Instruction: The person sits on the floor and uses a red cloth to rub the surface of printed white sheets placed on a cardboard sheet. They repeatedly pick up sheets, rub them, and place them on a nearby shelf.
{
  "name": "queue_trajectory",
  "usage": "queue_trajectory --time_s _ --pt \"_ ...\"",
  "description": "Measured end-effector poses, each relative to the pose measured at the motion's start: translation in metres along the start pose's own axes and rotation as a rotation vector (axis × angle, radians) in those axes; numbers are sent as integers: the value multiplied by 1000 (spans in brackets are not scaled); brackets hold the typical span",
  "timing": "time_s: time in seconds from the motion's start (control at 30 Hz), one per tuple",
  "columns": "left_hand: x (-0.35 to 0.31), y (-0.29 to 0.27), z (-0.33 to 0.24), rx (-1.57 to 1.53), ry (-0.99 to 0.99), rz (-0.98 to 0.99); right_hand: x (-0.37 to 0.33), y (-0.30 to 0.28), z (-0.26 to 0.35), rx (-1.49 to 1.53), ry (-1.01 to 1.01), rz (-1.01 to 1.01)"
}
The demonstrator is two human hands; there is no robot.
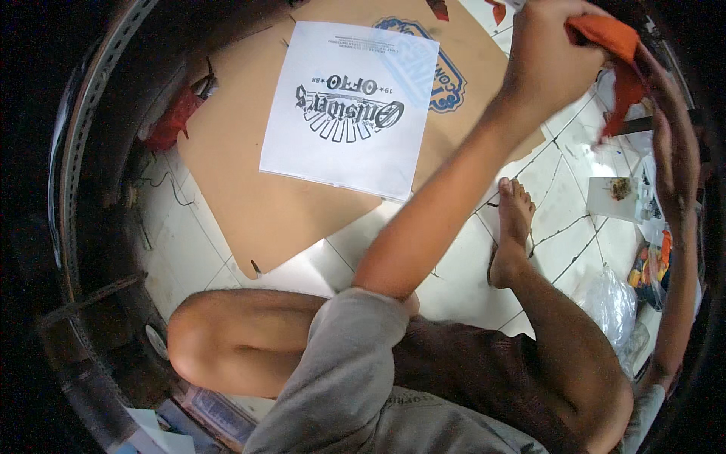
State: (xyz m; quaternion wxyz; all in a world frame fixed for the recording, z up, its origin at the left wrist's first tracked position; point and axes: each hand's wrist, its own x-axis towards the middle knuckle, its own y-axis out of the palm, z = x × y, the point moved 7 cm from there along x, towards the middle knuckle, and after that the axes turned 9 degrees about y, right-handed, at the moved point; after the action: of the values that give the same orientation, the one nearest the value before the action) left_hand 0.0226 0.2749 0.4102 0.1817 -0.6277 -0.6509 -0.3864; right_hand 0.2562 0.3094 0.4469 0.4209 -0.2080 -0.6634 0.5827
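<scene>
At the upper right, my left hand (550, 59) is closed in a fist around a strip of orange-red cloth (611, 38). One end of the cloth hangs down in a darker red fold. By the right rim, my right hand (671, 125) is stretched and partly blurred. Its fingertips meet the same cloth and appear to pinch it. To the left of my left forearm lies a white sheet (344, 155) with a dark printed emblem, upside down to me. Beneath it is a large brown board or paper (261, 216) with a blue badge print, which faintly shows through the sheet.
White floor tiles (469, 272) with dark cracks surround the brown board. Red cloth scraps (172, 121) lie at its left. My bare foot (514, 219) rests right of the board. Clear plastic (607, 306), a small pale card (614, 198) and colourful items (646, 268) sit at the right.
</scene>
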Motion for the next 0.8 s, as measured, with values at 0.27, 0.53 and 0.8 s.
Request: queue_trajectory --time_s 0.27,0.53,0.8 --pt "-63 6 -70 417 305 -555 8 -12 143 584 -112 -34" --pt "-99 -30 -110 -145 11 -812 9 -35 241 692 -270 -50" --pt "-127 -87 -96 -388 -24 -1074 34 33 279 932 -343 -31"
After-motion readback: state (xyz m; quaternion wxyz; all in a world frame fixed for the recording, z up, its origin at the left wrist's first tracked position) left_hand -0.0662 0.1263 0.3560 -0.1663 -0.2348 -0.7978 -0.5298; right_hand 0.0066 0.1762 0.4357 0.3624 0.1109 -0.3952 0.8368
